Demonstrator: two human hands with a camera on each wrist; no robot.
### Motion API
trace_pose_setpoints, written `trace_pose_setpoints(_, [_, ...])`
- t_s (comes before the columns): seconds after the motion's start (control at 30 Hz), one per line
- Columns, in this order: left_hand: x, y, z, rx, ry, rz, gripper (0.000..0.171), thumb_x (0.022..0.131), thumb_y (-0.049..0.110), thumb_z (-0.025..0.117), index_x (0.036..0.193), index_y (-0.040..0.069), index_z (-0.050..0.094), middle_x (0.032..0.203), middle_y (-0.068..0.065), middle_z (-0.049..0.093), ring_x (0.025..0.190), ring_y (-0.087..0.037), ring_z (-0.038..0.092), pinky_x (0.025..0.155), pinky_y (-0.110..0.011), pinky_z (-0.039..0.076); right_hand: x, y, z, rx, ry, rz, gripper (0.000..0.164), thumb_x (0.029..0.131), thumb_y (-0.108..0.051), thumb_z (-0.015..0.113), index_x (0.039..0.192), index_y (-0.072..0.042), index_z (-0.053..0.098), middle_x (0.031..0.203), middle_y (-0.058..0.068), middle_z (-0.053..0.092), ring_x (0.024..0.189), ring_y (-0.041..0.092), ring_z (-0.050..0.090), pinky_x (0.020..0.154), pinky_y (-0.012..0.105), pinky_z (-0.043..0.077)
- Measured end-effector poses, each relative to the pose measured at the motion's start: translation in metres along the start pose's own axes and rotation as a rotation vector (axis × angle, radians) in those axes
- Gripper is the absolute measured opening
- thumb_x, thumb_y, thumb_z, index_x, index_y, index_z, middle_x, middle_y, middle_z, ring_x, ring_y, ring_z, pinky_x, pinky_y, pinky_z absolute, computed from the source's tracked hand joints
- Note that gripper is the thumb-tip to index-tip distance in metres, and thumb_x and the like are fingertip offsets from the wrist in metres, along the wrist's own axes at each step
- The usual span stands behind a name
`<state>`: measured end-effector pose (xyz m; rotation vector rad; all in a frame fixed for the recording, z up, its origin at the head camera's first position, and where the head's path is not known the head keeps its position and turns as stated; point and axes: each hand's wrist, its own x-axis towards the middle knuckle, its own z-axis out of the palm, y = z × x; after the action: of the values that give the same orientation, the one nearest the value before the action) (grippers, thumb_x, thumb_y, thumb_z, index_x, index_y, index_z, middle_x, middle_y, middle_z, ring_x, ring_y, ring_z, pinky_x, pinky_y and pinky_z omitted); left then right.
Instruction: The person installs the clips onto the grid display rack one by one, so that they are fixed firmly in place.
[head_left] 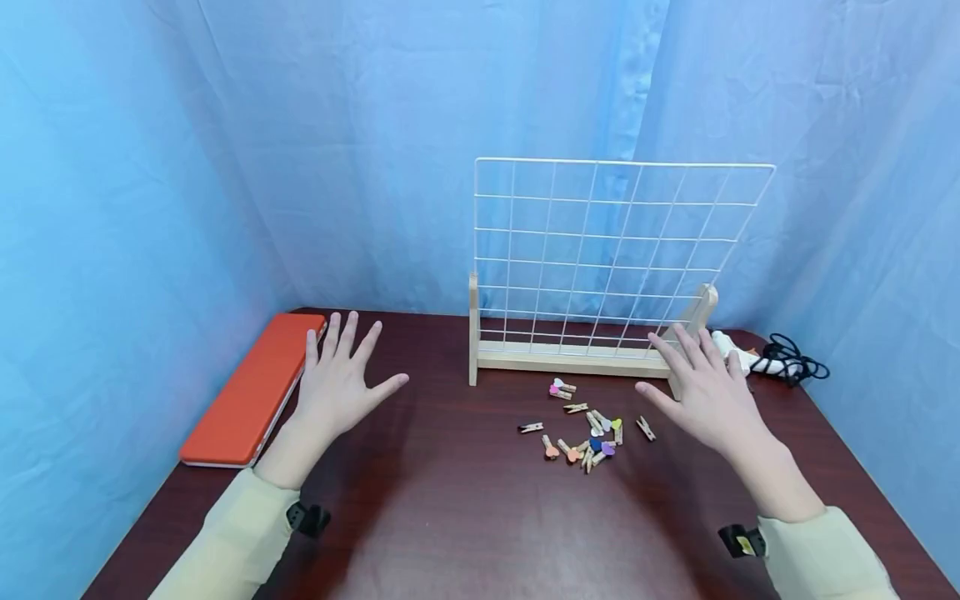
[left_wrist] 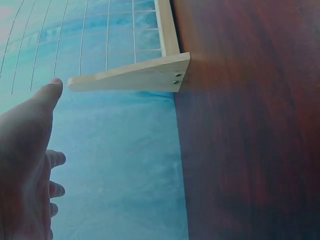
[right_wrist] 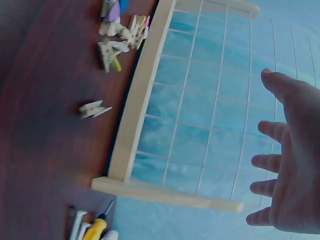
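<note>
In the head view I'm seeing the left hand [head_left: 337,392] and right hand [head_left: 708,400] spreading their fingers, gripping nothing, while the wooden clips [head_left: 595,445] are lying right of centre on the counter [head_left: 465,517] below the wire grid [head_left: 582,234]; I'm judging them light, stiffly sprung, best pinched at the tails. In the left wrist view, the grid's wooden foot [left_wrist: 145,75] is standing apart from the thumb at upper left. In the right wrist view, I'm reckoning the grid light but rigid, safest gripped by its wooden base [right_wrist: 139,100], left of centre.
</note>
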<state>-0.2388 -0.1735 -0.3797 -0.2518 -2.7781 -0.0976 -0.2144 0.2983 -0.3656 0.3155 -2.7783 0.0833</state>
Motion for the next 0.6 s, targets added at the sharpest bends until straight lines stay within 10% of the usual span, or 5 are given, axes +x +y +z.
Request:
trace_pose_setpoints(0.4, [0.053,0.015,0.016,-0.034,0.004,0.043,0.098,0.071,0.081,0.031,0.144,0.025,-0.002,0.150,-0.004,-0.005,0.135,-0.022,-0.015,0.108,-0.053,0.000,0.044,-0.043,0.003,0.062,0.002,-0.200,0.073,0.080,-0.063,0.047,0.142,-0.031,0.022,0.149,0.004,0.013,0.136,0.031,0.009,0.102,0.062,0.014])
trace_pose_setpoints(0.6, [0.077,0.035,0.041,-0.236,-0.081,0.055,0.104,0.069,0.081,0.036,0.145,0.019,0.001,0.150,-0.001,-0.002,0.136,-0.020,-0.011,0.109,-0.050,-0.001,0.054,-0.075,0.028,0.169,-0.023,-0.348,0.075,0.080,-0.061,0.050,0.142,-0.027,0.024,0.148,0.004,0.017,0.135,0.029,0.017,0.105,0.053,0.023])
